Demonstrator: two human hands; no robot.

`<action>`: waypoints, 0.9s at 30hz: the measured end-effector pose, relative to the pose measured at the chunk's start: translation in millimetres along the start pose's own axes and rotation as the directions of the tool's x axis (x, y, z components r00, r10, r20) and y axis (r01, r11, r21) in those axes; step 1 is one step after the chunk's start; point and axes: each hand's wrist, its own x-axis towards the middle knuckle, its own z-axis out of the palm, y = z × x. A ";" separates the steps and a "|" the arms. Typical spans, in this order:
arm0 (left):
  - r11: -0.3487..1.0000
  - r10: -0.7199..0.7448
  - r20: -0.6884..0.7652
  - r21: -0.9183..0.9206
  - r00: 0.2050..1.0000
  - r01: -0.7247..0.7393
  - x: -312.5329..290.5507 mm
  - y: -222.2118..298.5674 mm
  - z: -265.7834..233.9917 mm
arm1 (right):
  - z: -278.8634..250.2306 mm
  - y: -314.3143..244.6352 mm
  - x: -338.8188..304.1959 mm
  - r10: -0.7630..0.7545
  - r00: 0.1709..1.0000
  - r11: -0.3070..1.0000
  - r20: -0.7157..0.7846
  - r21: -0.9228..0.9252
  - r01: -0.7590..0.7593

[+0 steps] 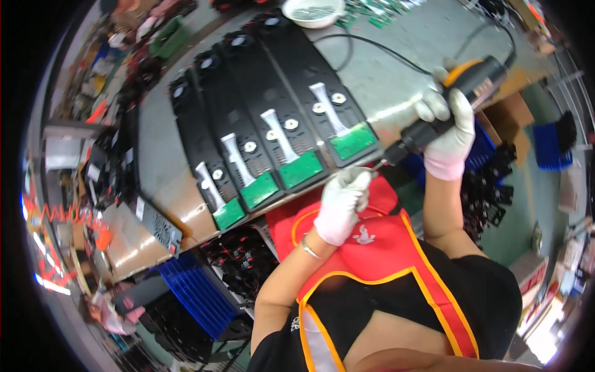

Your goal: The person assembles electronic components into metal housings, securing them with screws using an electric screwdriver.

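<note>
My right hand [453, 133], in a white glove, grips a black and orange electric screwdriver [410, 137] off the table's near edge, its bit angled down to the left. At the bit's tip, the gloved fingers of my left hand [342, 208] are pinched together. Whatever they hold is too small or hidden to make out. Beyond my hands, several long black panels [238, 93] lie side by side on the table. Each carries a green circuit board [353, 142] at its near end, with a white ribbon cable [327, 106] running up from it.
A white bowl [313, 13] of small metal parts stands at the far edge beside loose green boards [378, 12]. The screwdriver's black cord [381, 46] crosses the grey table [396, 74]. A metal box with a fan grille [158, 226] sits at left; blue crates [198, 294] stand below.
</note>
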 end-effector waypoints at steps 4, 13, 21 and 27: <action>1.000 0.008 0.011 -0.023 1.000 -0.008 0.0 -4.3 -0.4 | 5.3 -1.5 -0.2 -0.023 1.000 0.990 -0.019 -0.137 0.020; 0.999 0.035 0.028 0.007 0.999 -0.035 1.2 -5.2 2.8 | -1.7 -6.8 -3.9 -0.063 0.994 0.987 -0.085 -0.151 0.049; 1.000 -0.002 0.021 0.006 1.000 0.001 -1.0 -2.0 7.0 | -6.8 -6.3 -3.6 -0.082 0.989 0.986 -0.120 -0.156 0.063; 0.995 -0.010 0.049 0.098 0.999 0.005 -2.0 2.4 11.0 | -8.4 -7.6 -4.5 -0.080 0.985 0.990 -0.154 -0.126 0.061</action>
